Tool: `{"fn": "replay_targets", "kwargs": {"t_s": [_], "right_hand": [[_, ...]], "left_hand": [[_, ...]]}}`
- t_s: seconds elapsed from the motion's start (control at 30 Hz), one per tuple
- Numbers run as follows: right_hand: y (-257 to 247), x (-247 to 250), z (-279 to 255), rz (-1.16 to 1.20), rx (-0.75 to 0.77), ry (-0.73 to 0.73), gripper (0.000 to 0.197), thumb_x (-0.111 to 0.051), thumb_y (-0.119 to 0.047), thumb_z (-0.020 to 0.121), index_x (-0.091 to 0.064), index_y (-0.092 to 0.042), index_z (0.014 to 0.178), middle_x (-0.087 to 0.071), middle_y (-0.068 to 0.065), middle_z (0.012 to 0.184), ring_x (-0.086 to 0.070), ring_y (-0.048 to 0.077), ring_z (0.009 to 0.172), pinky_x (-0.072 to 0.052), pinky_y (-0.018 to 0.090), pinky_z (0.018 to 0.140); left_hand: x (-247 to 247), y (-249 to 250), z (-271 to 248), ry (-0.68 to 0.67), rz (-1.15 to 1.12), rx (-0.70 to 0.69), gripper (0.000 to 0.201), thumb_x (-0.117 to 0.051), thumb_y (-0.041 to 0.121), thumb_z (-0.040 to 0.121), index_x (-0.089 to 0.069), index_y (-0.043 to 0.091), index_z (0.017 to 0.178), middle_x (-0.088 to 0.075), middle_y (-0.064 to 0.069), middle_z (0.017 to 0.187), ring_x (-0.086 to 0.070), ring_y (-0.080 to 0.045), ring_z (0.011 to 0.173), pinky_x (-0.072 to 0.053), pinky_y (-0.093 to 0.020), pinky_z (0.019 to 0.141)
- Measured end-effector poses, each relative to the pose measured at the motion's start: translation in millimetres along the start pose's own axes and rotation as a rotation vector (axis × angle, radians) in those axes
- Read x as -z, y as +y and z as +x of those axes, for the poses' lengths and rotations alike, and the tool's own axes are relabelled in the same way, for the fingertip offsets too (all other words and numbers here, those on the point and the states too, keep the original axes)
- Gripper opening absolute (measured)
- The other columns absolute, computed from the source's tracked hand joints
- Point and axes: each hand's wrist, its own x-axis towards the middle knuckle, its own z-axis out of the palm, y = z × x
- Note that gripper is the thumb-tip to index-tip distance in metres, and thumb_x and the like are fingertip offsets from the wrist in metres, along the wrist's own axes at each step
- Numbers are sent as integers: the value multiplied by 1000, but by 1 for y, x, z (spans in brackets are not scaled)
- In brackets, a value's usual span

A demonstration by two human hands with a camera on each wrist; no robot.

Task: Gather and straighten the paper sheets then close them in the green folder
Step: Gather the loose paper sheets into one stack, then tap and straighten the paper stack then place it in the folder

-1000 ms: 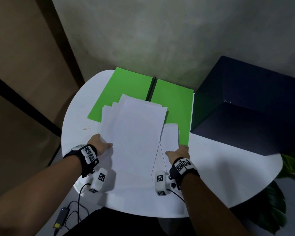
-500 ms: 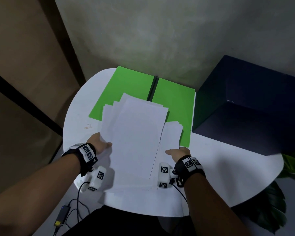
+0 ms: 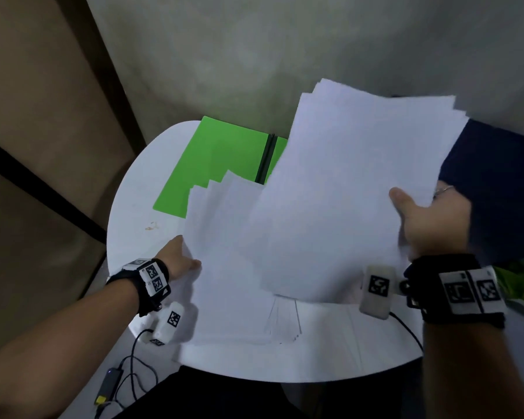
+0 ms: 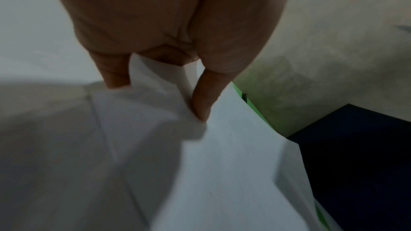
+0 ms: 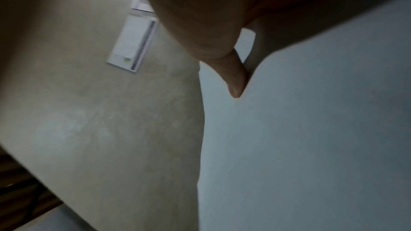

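Right hand (image 3: pixel 430 222): raised off the table (image 3: pixel 127 201), thumb on top of a lifted stack (image 3: pixel 345 189), fingers hidden beneath; it grips the stack's right edge.
Left hand (image 3: pixel 179 258): low at the table, thumb and fingers pinching the left edge of the lower sheets (image 3: pixel 224 252) (the wrist view shows paper folded between thumb and fingers).
Lower sheets: fanned between the two hands, lying on the table and overlapping the folder's near edge.
Lifted stack: tilted, above the lower sheets, covering the folder's right half.
Folder (image 3: pixel 218 158): open and flat, beyond the left hand.
Box (image 3: pixel 490 182): dark blue, beyond the right hand.
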Motion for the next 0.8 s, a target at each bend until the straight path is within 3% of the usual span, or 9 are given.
{"fn": "replay_targets", "kwargs": {"t_s": [0.13, 0.2, 0.27, 0.33, 0.4, 0.47, 0.57, 0.67, 0.8], "right_hand": [[61, -52, -5, 108, -311, -96, 17, -79, -11, 77, -70, -13, 92, -74, 2, 88, -71, 16, 75, -60, 39, 77], [92, -81, -12, 102, -409, -137, 23, -79, -13, 78, -67, -12, 98, -73, 4, 98, -69, 22, 81, -58, 38, 82], [122, -100, -19, -138, -441, -170, 40, -75, -20, 82, -61, -7, 118, -66, 5, 113, -64, 24, 95, -51, 32, 87], [152, -109, -26, -442, -507, -227, 50, -67, -25, 88, -52, -5, 131, -62, 14, 126, -59, 31, 113, -46, 34, 96], [173, -118, -42, -621, -498, -327, 52, -62, -25, 90, -48, -2, 135, -56, 19, 134, -54, 35, 123, -44, 38, 102], [185, -130, -59, -600, -413, -451, 53, -60, -20, 92, -44, -3, 140, -47, 16, 143, -46, 32, 132, -37, 36, 110], [187, -136, -72, -524, -413, -468, 51, -55, -13, 94, -42, -7, 143, -44, 10, 148, -43, 28, 136, -35, 33, 111], [190, -129, -78, -562, -413, -453, 51, -52, -11, 95, -41, -7, 145, -42, 10, 150, -42, 26, 138, -32, 30, 111], [191, -123, -87, -499, -363, -546, 62, -61, -15, 92, -34, -7, 148, -33, 6, 156, -31, 21, 144, -22, 26, 116]], "left_hand": [[-13, 0, -6, -120, -57, -90, 86, -69, 39, 44, -45, 10, 121, -62, -6, 108, -62, -25, 98, -55, -44, 84], [-18, 5, -16, -222, -85, -99, 64, -67, 39, 62, -41, 19, 116, -58, -5, 100, -60, -21, 83, -55, -32, 68], [-20, 15, -21, -235, -294, 14, 5, -47, 17, 88, -43, 20, 86, -48, -4, 67, -42, -14, 47, -31, -21, 38], [-16, 19, -14, -214, -475, 157, 23, -40, 13, 90, -38, 14, 67, -40, -3, 48, -33, -13, 36, -21, -21, 40], [-17, 21, -8, -241, -651, 215, 29, -45, 31, 93, -53, 4, 83, -63, -14, 70, -62, -21, 62, -46, -25, 57], [-25, 25, -1, -194, -563, 189, 61, -48, 44, 95, -36, 1, 136, -53, -22, 133, -55, -32, 118, -44, -36, 99], [-30, 36, 0, -128, -354, 87, 76, -52, 45, 94, -16, -1, 144, -48, -18, 137, -50, -31, 120, -38, -34, 95], [-24, 40, 11, -48, -293, 86, 65, -56, 45, 91, -39, 0, 135, -53, -19, 134, -53, -33, 118, -42, -36, 94], [-29, 45, 10, 90, -196, -26, 58, -70, 31, 84, -48, 5, 131, -58, -13, 130, -54, -32, 121, -43, -36, 98]]}}
